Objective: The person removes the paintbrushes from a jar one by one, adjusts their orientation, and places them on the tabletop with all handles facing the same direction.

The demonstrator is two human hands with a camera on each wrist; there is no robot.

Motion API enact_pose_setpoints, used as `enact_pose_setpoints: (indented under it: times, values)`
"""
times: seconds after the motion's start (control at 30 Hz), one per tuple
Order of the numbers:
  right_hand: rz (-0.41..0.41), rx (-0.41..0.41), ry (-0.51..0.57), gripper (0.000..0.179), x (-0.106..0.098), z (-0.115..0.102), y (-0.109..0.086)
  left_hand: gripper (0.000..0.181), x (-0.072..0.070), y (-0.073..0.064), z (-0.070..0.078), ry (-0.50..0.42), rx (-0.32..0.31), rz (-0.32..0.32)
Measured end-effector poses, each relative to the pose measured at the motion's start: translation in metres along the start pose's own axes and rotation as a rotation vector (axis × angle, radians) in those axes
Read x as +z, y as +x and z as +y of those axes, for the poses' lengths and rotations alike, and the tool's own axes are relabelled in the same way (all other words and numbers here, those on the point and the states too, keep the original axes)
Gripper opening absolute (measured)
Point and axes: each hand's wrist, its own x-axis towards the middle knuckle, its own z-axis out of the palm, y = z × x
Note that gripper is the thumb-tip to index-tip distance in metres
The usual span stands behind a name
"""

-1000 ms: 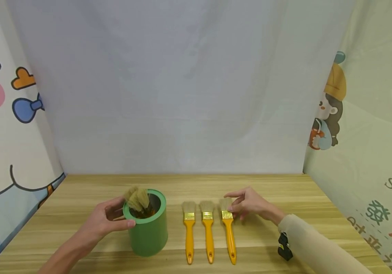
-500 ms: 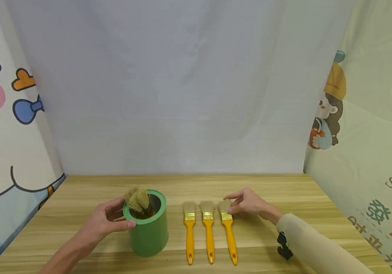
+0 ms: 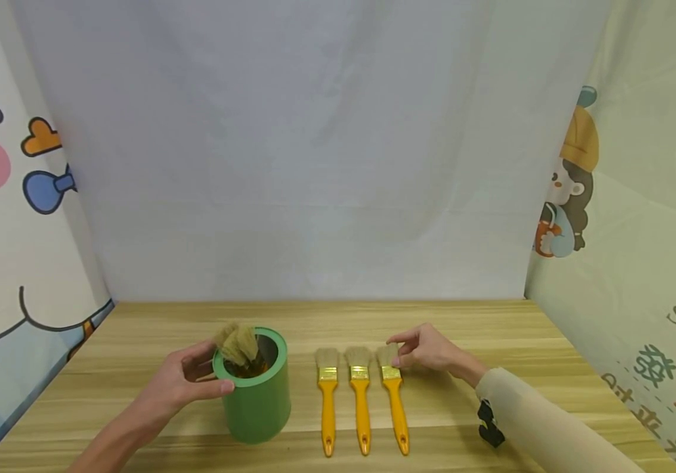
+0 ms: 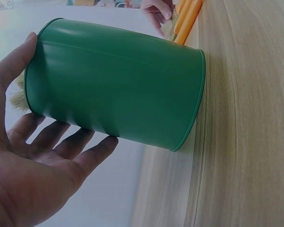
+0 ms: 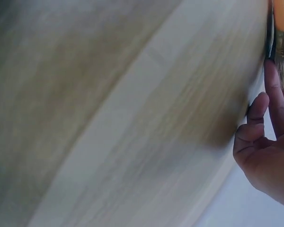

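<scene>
A green can [image 3: 257,414] stands upright on the table, bristle ends of paintbrushes [image 3: 238,345] poking above its rim. My left hand [image 3: 175,381] holds the can near the top, thumb on one side and fingers along the other; the left wrist view shows the fingertips against the green wall [image 4: 118,85]. Three paintbrushes with yellow handles lie in a row to the right of the can: a left one [image 3: 328,401], a middle one [image 3: 360,401] and a right one [image 3: 395,401]. Between thumb and forefinger, my right hand [image 3: 432,349] pinches the right paintbrush's bristles.
The wood-grain table [image 3: 314,318] meets a pale cloth backdrop [image 3: 314,164] at its far edge. Printed cloths with cartoon figures hang at the left [image 3: 30,263] and right [image 3: 627,263]. A dark strap [image 3: 489,424] sits at the right sleeve.
The right paintbrush has turned slightly, its bristle end shifting a little left and its handle end a little right. The left hand and can have stayed in place.
</scene>
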Motion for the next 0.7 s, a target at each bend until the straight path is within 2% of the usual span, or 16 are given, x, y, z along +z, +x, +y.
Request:
enact_pose_setpoints:
  times: [0.5,0.7]
  values:
    - [-0.003,-0.046,-0.085,0.046,0.0016,0.0023,0.0023,0.082,0.0003,0.0004,0.0003,-0.003,0.009,0.010]
    - [0.006,-0.066,-0.088,0.046,0.0015,0.0035,0.0035,0.082,-0.0009,0.0022,-0.0013,-0.007,0.013,0.002]
